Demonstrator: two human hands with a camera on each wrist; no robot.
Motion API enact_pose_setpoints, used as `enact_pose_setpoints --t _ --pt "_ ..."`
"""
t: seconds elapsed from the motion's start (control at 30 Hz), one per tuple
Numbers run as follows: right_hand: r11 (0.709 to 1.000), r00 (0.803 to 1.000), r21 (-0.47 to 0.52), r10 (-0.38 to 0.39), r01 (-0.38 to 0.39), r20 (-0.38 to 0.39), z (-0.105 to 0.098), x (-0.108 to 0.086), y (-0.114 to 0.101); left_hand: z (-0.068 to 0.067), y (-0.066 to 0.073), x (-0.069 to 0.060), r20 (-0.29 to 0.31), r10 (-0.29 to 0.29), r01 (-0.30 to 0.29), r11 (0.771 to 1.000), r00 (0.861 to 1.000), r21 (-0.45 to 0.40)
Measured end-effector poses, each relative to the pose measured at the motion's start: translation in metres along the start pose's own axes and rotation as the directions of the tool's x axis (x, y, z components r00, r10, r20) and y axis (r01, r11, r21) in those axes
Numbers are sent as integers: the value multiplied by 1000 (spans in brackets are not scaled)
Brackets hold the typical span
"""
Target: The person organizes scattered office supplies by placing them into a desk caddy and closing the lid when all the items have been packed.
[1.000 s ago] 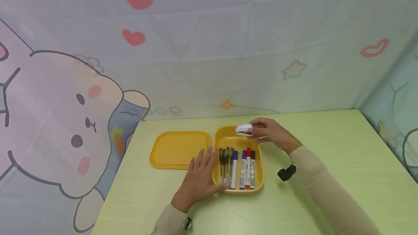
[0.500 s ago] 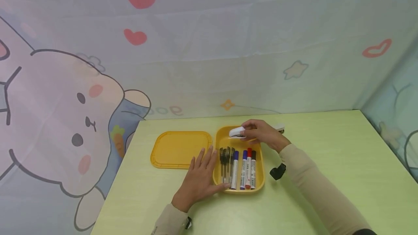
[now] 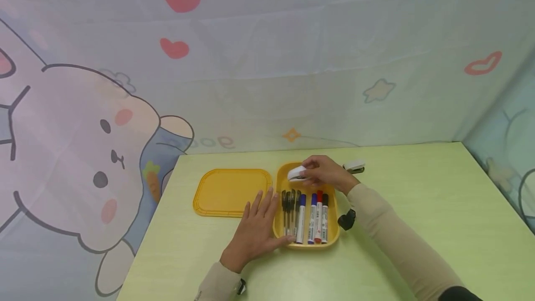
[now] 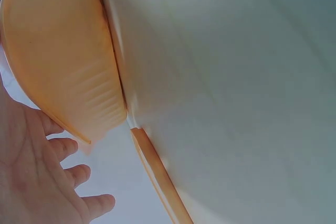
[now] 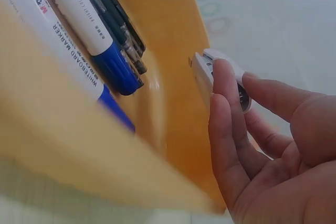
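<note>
In the head view my right hand (image 3: 328,172) pinches a small white stapler (image 3: 296,173) over the far end of the yellow box (image 3: 337,231). The right wrist view shows that stapler (image 5: 202,74) between thumb and fingers, by the box wall. Inside the box lie several black pens (image 3: 288,212) on the left. Beside them are whiteboard markers (image 3: 312,219) with blue, red and black caps. My left hand (image 3: 255,231) has its fingers spread along the box's left side, its thumb over the near left corner. In the left wrist view the fingers (image 4: 79,174) look straight.
A flat yellow lid (image 3: 232,193) lies on the pale green table (image 3: 418,208), left of the box. Another white stapler (image 3: 354,166) lies behind my right wrist. A printed cloth (image 3: 267,59) hangs behind the table.
My right hand has moved left and slightly down with the stapler, further over the box. The other stapler on the table has come into sight. My left hand stays in place.
</note>
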State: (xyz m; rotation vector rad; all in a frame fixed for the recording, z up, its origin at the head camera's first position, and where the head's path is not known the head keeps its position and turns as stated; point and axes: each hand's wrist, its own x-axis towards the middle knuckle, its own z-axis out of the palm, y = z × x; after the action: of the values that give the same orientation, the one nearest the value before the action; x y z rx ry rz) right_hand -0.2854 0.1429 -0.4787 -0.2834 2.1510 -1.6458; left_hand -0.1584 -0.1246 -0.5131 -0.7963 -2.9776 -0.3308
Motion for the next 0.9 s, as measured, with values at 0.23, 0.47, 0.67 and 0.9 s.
enact_pose_setpoints --t 0.23,0.47,0.67,0.9 --pt "1000 1000 -22 2 -1 31 4 4 -3 0 1 0 -3 7 -7 1000 1000 4" --pt "999 991 -9 41 -40 130 6 0 -4 1 2 0 10 0 0 1000 1000 4" --pt "1000 992 -12 21 -19 125 3 -3 -5 1 1 -1 -4 0 0 1000 1000 3" --pt "1000 991 -15 10 -8 130 -7 -10 -8 2 0 0 -8 1 0 1000 1000 8"
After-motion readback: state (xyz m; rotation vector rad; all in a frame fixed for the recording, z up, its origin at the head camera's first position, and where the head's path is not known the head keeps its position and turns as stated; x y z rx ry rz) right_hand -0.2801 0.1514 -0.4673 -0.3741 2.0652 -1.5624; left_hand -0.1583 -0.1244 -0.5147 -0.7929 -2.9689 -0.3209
